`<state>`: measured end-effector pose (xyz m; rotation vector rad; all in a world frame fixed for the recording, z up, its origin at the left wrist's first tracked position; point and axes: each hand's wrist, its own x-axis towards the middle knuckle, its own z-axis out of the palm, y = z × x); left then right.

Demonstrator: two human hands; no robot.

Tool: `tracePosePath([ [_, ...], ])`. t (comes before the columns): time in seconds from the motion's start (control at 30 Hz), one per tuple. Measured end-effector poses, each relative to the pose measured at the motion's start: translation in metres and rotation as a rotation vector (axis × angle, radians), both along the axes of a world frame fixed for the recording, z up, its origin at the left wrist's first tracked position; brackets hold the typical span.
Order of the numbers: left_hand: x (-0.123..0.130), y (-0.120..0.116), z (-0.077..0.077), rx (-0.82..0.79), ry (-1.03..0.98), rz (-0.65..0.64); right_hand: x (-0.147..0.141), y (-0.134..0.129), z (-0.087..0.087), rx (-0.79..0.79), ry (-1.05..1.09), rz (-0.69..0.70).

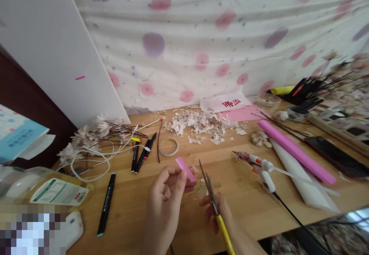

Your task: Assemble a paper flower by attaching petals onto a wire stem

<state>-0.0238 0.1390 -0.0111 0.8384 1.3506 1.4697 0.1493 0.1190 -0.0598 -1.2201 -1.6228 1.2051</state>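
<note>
Between the thumb and fingers of my left hand point(170, 195) is a small strip of pink paper point(185, 169). My right hand point(217, 211) has hold of a pair of scissors with yellow handles point(224, 230). Their metal blades point up and away, just right of the strip and apart from it. Some fingers of the right hand are hidden behind the scissors. A pale clump point(201, 190), too blurred to name, lies on the table behind the hands. Farther back sits a roll of tape point(168, 147).
White paper scraps point(198, 124) are heaped at the back. On the right lie a hot glue gun point(263, 170) with a trailing cord, a pink roll point(296, 151) and a phone point(334, 157). To the left are markers point(106, 205), a white cable point(108, 161), dried flowers point(86, 136) and a bottle point(60, 189).
</note>
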Motion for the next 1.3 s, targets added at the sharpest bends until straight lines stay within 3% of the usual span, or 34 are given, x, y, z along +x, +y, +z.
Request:
tracePosePath([
  [0.2, 0.02, -0.002, 0.004, 0.022, 0.036, -0.062, 0.004, -0.003, -0.011, -0.054, 0.024, -0.034],
  [0.33, 0.023, -0.001, 0.005, 0.065, 0.132, -0.101, 0.015, 0.002, -0.016, -0.056, -0.069, 0.087],
  [0.43, 0.025, -0.001, 0.003, 0.083, 0.155, -0.164, 0.023, 0.004, -0.016, -0.043, -0.094, 0.15],
  [0.63, 0.024, -0.001, -0.003, 0.086, 0.168, -0.245, 0.028, 0.004, -0.016, -0.038, -0.102, 0.172],
  [0.8, 0.024, 0.003, 0.001, 0.081, 0.177, -0.291, 0.036, 0.0, -0.013, -0.029, -0.11, 0.159],
  [1.03, 0.039, 0.003, 0.014, 0.054, 0.103, -0.186, 0.046, -0.004, -0.012, 0.007, -0.221, 0.16],
  [1.3, 0.047, 0.008, 0.017, 0.064, 0.117, -0.187, 0.049, -0.001, -0.007, -0.069, -0.3, 0.144],
])
